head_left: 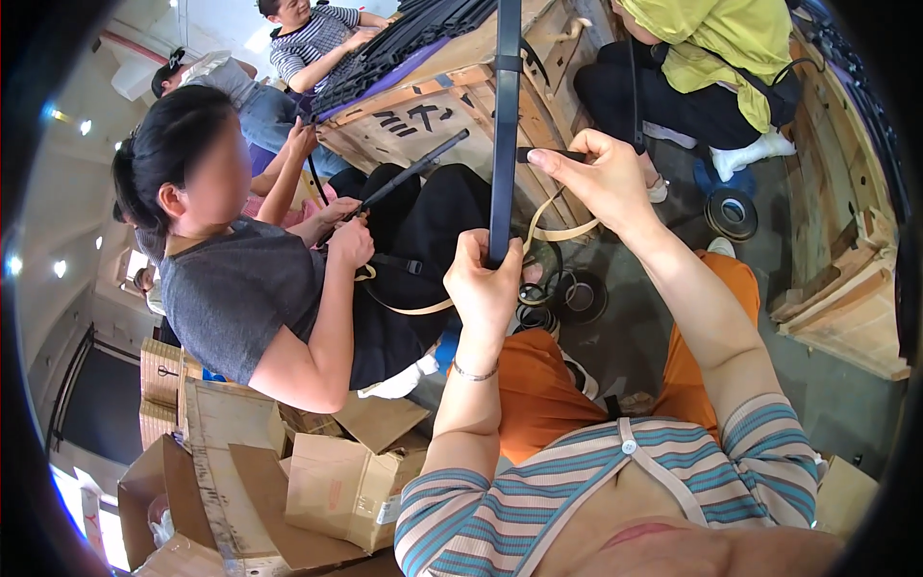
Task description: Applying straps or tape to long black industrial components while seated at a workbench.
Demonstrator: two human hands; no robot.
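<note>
My left hand (484, 284) is closed around the lower end of a long, flat black bar (506, 144), which stands upright in front of me and runs out of the top of the view. To its right, my right hand (601, 183) pinches a strip of black tape (567, 155) between thumb and fingers. The tape's end reaches the bar's right edge; whether it touches cannot be told. From the right hand a tan-backed length of tape (565, 233) loops down behind the bar.
A co-worker (260, 260) sits close on my left, holding another black bar (413, 173). Ahead stands a wooden crate (413, 125) piled with black bars. Tape rolls (581, 296) lie on the floor. Cardboard boxes (332, 490) are at lower left, another wooden crate (836, 308) at right.
</note>
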